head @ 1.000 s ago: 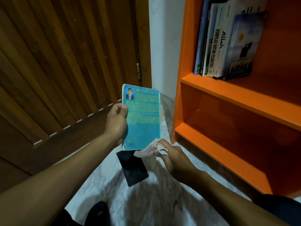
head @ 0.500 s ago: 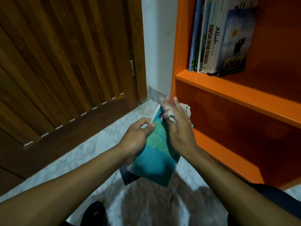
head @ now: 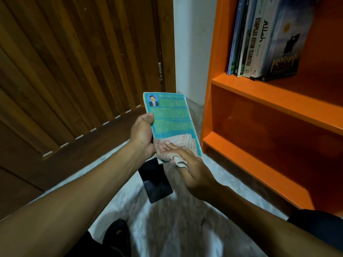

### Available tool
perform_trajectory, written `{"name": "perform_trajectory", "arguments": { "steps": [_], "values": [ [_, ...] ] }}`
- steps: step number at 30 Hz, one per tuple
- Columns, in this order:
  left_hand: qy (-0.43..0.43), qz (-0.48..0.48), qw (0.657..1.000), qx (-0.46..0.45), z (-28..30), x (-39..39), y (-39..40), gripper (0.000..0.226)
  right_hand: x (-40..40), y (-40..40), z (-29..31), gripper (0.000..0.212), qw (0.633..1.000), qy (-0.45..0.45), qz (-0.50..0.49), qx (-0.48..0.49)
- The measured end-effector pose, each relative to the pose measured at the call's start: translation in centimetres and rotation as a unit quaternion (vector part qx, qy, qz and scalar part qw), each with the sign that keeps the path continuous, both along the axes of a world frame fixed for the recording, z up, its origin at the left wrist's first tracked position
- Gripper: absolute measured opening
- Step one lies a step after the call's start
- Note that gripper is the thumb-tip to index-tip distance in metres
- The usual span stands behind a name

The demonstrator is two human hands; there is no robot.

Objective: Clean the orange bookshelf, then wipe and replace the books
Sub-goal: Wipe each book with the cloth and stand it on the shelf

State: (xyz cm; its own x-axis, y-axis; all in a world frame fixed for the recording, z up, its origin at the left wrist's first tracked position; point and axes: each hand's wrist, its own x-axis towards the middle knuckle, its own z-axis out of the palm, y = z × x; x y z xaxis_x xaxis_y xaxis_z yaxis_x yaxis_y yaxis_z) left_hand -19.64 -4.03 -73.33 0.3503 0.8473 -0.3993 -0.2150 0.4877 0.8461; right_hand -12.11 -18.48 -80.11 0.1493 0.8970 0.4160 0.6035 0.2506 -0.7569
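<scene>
My left hand (head: 142,133) grips a thin teal book (head: 170,115) by its left edge and holds it upright, back cover toward me, in front of the orange bookshelf (head: 259,93). A pale crumpled cloth (head: 176,145) lies against the bottom of that cover, pressed there by my right hand (head: 187,169), which is closed on it. Several books (head: 259,38) stand upright at the left end of the upper shelf. The two lower shelves hold nothing.
A flat black rectangular object (head: 156,180) lies on the pale marble floor (head: 185,229) below my hands. A slatted wooden door (head: 74,71) fills the left, with a white wall strip (head: 191,49) between it and the bookshelf. Dark clothing shows at the bottom edge.
Half a second ago the book was tilted flat with my right hand and cloth near its top. The book is upright again, and the cloth has moved down to its bottom edge.
</scene>
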Motion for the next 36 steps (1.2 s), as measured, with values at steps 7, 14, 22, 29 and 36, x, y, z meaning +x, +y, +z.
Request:
{"name": "perform_trajectory", "arguments": {
  "steps": [7, 14, 22, 29, 36],
  "values": [
    [0.035, 0.026, 0.995, 0.091, 1.5, -1.7, 2.5, 0.026, 0.4, -0.8, -0.3, 0.031, 0.992, 0.020, 0.057, -0.108],
    [0.052, -0.010, 0.993, 0.105, 2.0, -2.1, 2.0, 0.022, 3.2, 0.4, -2.4, 0.040, 0.909, 0.289, -0.214, -0.211],
    [0.109, -0.082, 0.988, 0.068, -0.6, -1.0, -0.9, 0.023, 3.8, -0.2, 2.1, 0.026, 0.783, 0.596, -0.087, -0.156],
    [0.366, -0.134, 0.838, 0.381, -2.0, 0.3, -2.5, 0.071, 3.5, 0.9, 1.8, 0.020, 0.882, 0.418, -0.185, -0.116],
    [0.110, -0.172, 0.941, 0.269, -2.2, 1.4, -4.9, 0.077, 1.6, 0.0, 0.8, 0.035, 0.959, 0.053, -0.278, -0.014]
  ]
}}
